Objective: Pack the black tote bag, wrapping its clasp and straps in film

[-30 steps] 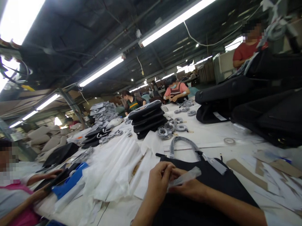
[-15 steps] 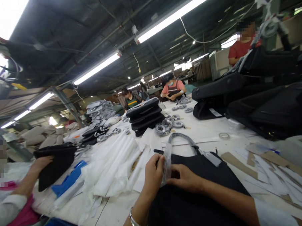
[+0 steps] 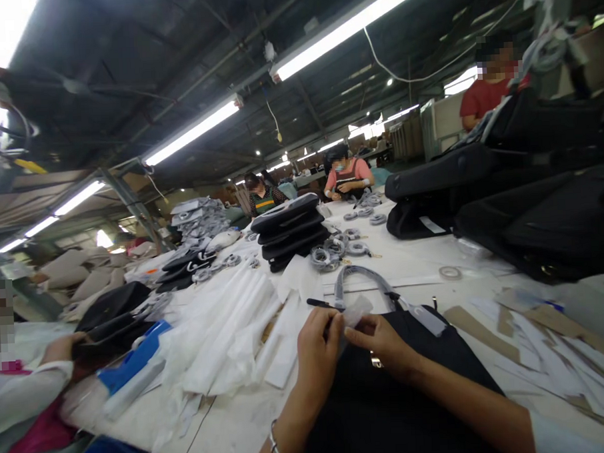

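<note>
A black handbag [image 3: 390,403] lies on the table in front of me, its handle [image 3: 364,272] wrapped in clear plastic and arched away from me. At the handle's left base, my left hand [image 3: 318,346] is closed in a pinch on a thin, whitish, translucent wrapping sheet [image 3: 358,309]. My right hand [image 3: 384,346] pinches the same sheet just to the right, fingertips close to the left ones. A gold-coloured metal fitting [image 3: 376,360] shows on the bag below my right fingers. A pale tag [image 3: 426,320] hangs by the handle's right base.
White wrapping sheets [image 3: 226,330] spread to the left, near a blue piece [image 3: 132,361]. Stacked black bags [image 3: 289,234] and coiled straps [image 3: 328,252] stand beyond. More black bags [image 3: 542,216], a tape roll [image 3: 450,273] and paper strips [image 3: 547,349] lie right. Co-workers sit around.
Both hands have shifted slightly at the handle base; the wrapping sheet now sticks up above my right fingers, and the metal fitting shows. At left, a co-worker's black bag has changed position.
</note>
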### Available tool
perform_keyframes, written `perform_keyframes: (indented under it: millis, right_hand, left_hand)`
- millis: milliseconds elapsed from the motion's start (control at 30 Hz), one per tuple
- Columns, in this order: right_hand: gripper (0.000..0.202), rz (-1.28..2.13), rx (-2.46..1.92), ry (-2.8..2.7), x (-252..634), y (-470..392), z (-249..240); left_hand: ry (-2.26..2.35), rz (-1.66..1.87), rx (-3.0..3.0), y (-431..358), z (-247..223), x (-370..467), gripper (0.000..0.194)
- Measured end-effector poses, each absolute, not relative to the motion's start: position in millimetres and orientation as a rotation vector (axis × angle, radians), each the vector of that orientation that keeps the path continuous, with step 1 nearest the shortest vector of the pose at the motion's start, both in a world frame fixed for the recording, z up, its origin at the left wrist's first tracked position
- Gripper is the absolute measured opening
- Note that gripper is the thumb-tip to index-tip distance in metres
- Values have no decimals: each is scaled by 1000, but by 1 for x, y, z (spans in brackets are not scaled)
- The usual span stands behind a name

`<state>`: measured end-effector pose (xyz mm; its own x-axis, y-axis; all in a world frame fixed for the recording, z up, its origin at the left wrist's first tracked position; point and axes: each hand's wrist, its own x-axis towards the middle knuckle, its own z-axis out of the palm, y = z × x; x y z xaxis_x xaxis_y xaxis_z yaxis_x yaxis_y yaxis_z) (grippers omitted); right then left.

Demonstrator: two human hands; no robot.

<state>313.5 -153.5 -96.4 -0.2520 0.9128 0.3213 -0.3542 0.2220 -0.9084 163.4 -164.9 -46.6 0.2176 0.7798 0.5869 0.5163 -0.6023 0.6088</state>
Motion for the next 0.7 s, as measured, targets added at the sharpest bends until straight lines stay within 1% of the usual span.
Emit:
perform_keyframes:
  millis: [333,400,467,567,633,700]
  right_hand:
    - [39,1248,-724,-1183,314,-147,-98]
    - [36,1246,-720,-1175,314,-150,-95]
    - [33,1241,-708,-1150,316,-151,-93]
    - [27,1255,-687,-1052,318,-150,-95]
    - [24,1276,-646,-999,320,-149,-96]
    - [25,1304,-571,-1032,319,-150,-96]
  left_hand:
    - [1228,1314,2242,-153,-44,161,22]
    - [1235,1263,2167,-149,-43,159,21]
    - [1208,1131,2092,-146,-42,156,22]
    - [1160,956,2039,-144,-40,153,26]
    - [1168,962,2032,-145,-39,153,30]
    - [1179,1015,2043,-146,-38,155,29]
